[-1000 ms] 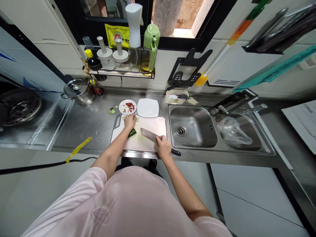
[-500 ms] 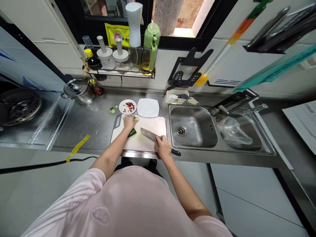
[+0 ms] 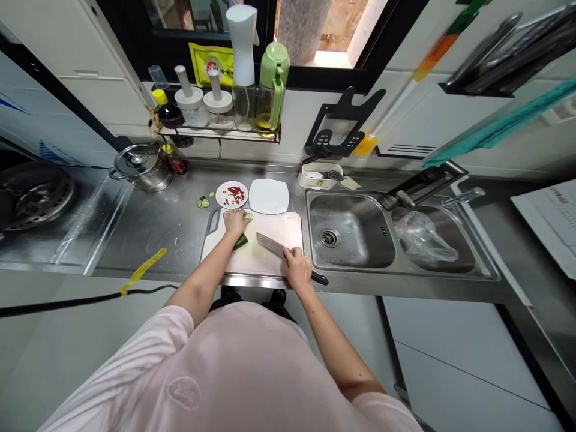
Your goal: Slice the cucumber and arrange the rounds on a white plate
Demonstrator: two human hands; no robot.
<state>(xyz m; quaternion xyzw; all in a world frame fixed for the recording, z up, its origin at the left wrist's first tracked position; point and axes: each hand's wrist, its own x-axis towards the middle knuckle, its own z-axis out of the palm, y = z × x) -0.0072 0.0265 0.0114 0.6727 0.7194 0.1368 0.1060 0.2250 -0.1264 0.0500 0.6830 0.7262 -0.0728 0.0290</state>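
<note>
My left hand [image 3: 236,222] is closed over pale green cucumber slices [image 3: 248,216] near the back edge of the white cutting board [image 3: 279,264]. A dark green piece of cucumber [image 3: 240,242] lies on the board just below that hand, partly hidden by my wrist. In my right hand [image 3: 297,267] is a kitchen knife [image 3: 270,243], its blade lying low over the board and pointing left. The knife's black handle end sticks out past my palm. Behind the board are a white plate with chopped red pieces [image 3: 231,205] and a square white plate [image 3: 269,197].
Several cucumber scraps [image 3: 203,203] lie on the steel counter left of the plates. A lidded pot [image 3: 141,168] stands further left, beside a stove burner [image 3: 33,195]. Right of the board is a double sink [image 3: 351,234] with a plastic bag [image 3: 425,237]. A condiment rack [image 3: 229,133] hangs behind.
The whole view has shifted very slightly. Both hands, the knife and the cucumber keep practically the same places on the board.
</note>
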